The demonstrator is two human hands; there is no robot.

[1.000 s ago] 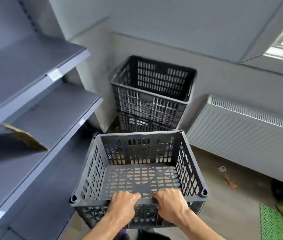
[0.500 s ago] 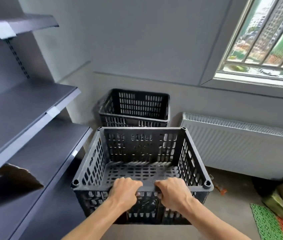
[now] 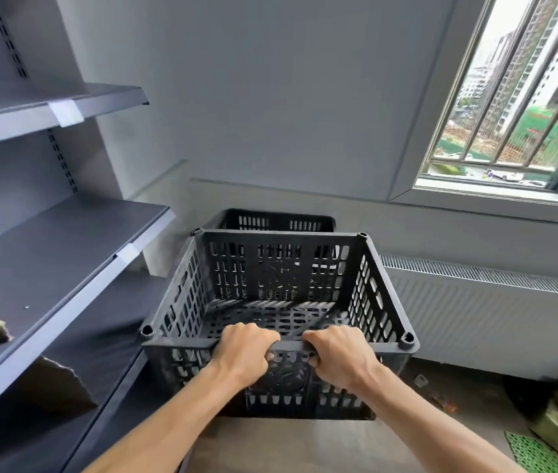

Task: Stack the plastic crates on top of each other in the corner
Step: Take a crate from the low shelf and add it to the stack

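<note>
with both hands curled tight over the near rim, the left hand (image 3: 244,349) and right hand (image 3: 339,353) sit side by side at the middle of that edge, fingers hooked through the wall slots, likely to keep the load level. the crate (image 3: 281,302) they carry hangs upright and empty, clear of the floor, just short of the corner. close on the left runs the shelving (image 3: 66,254), its edge near the crate's left wall, so a swing that way could catch it. right of the crate a radiator (image 3: 475,302) lines the far wall, with clutter on the floor (image 3: 475,397) below it. beyond the far rim, the stack (image 3: 275,220) shows only its top edge against the corner; the carried crate appears to need lifting over that rim. a window (image 3: 516,97) sits high on the right.
</note>
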